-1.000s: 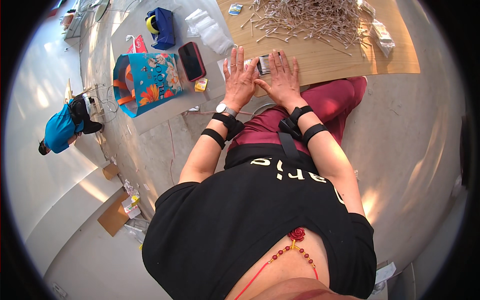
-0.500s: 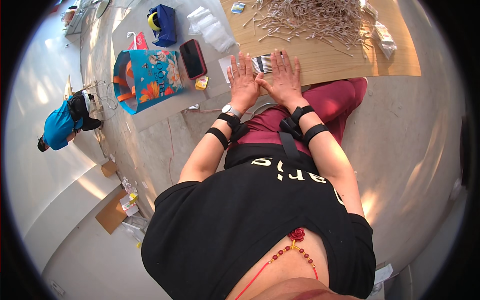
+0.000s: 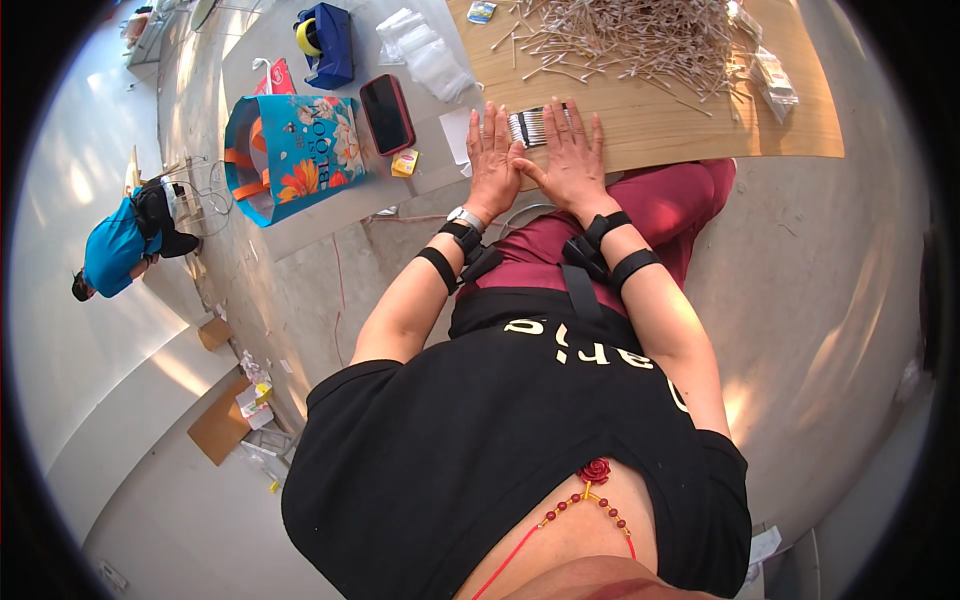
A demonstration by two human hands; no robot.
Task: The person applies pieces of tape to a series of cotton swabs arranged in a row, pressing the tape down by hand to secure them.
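A flat row of cotton swabs (image 3: 527, 128), with a dark band across its middle, lies on the wooden table top near its front edge. My left hand (image 3: 491, 168) rests at the row's left side, fingers stretched out and close together. At its right side my right hand (image 3: 570, 163) lies flat with the fingers apart, covering part of the row. The thumbs meet just below the swabs. Farther back spreads a big loose heap of cotton swabs (image 3: 640, 38).
Left of my hands are a white paper piece (image 3: 455, 134), a phone (image 3: 386, 115), a small yellow packet (image 3: 404, 163), a blue flowered bag (image 3: 300, 150), a tape dispenser (image 3: 325, 48) and clear plastic bags (image 3: 425, 55). A filled clear packet (image 3: 773, 82) lies right of the heap. Another person (image 3: 125, 240) sits far left.
My left hand has turned slightly, its fingers drawing closer together and uncovering more of the white paper. The right hand stays almost in place beside the row of swabs.
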